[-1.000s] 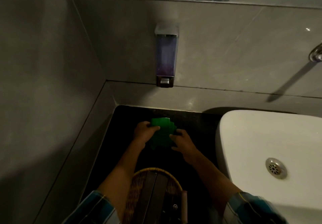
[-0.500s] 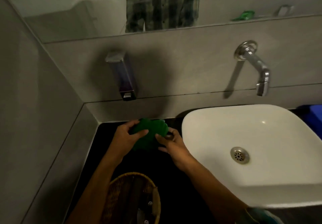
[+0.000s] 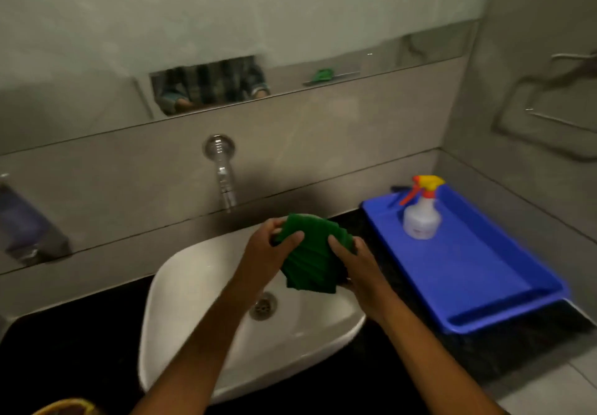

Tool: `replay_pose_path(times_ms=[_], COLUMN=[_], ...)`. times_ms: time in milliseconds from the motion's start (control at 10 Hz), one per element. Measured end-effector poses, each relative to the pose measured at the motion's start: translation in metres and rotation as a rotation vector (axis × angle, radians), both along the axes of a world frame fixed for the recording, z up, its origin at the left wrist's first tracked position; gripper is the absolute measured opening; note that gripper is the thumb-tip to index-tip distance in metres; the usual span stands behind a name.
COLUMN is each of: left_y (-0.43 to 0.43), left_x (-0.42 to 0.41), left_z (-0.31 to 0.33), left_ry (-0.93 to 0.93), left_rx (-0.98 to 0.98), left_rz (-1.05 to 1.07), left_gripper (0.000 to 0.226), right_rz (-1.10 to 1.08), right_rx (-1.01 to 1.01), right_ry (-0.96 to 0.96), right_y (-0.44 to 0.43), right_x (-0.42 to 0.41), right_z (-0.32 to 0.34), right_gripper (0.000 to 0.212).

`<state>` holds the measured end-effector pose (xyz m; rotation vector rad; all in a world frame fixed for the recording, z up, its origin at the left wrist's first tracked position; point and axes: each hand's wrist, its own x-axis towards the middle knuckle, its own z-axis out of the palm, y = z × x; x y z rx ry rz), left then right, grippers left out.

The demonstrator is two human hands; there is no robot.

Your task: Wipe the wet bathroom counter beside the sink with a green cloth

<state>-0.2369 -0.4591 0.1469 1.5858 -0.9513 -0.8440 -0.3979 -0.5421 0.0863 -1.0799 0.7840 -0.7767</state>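
Both of my hands hold a bunched green cloth (image 3: 308,261) in the air above the white sink (image 3: 193,272). My left hand (image 3: 268,250) grips its left side with the thumb across the front. My right hand (image 3: 353,261) grips its right side. The dark counter (image 3: 64,359) lies to the left of the sink and continues on its right (image 3: 429,359). The cloth is off the counter.
A blue tray (image 3: 478,272) sits on the counter right of the sink, with a white spray bottle (image 3: 421,212) standing in it. A chrome tap (image 3: 224,172) juts from the wall above the sink. A soap dispenser (image 3: 29,230) hangs at far left. A wicker basket rim (image 3: 64,406) shows bottom left.
Both hands lifted the cloth off the left counter and carried it right, over the sink. My view swung right, bringing the tray and spray bottle into sight.
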Motion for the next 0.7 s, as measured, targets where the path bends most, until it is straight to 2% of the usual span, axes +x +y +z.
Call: replay_pose_path(times_ms=[100,200,300,400,500,600,700], left_y=[-0.048,-0.097,-0.122,-0.147,-0.151,-0.136,-0.128], left_x=[-0.067,-0.156,-0.201,-0.239,-0.249,-0.236,-0.209], left_z=[-0.034,-0.077,-0.093,-0.117,-0.131,-0.142,-0.143], left_ry=[-0.066,-0.197,-0.224,-0.316,-0.662,-1.036,-1.087], left_rx=[0.077,0.140,0.219,0.378,0.481,0.419,0.254], left_rz=[0.079,0.005,-0.191,-0.475,-0.648,-0.703,-0.629], left_gripper=[0.038,0.034,0.042,0.056,0.055,0.051,0.046], right_rz=[-0.244,-0.387,-0.388,-0.339,-0.192,0.108,0.035], right_rx=[-0.041,-0.105,-0.173,-0.296,-0.254,-0.317,-0.450], right_ry=[0.137,0.428,0.665,0.892,1.122,1.699,1.774], right_y=[-0.029,-0.071,-0.096,-0.120,-0.127,-0.121,-0.119], right_x=[-0.061,-0.138,-0.179,-0.211,-0.220,-0.229,-0.221], right_z=[-0.016,-0.039,-0.055,-0.079,-0.094,-0.111,-0.114], right_gripper=[0.028,0.035,0.019,0.018,0.032,0.046,0.047])
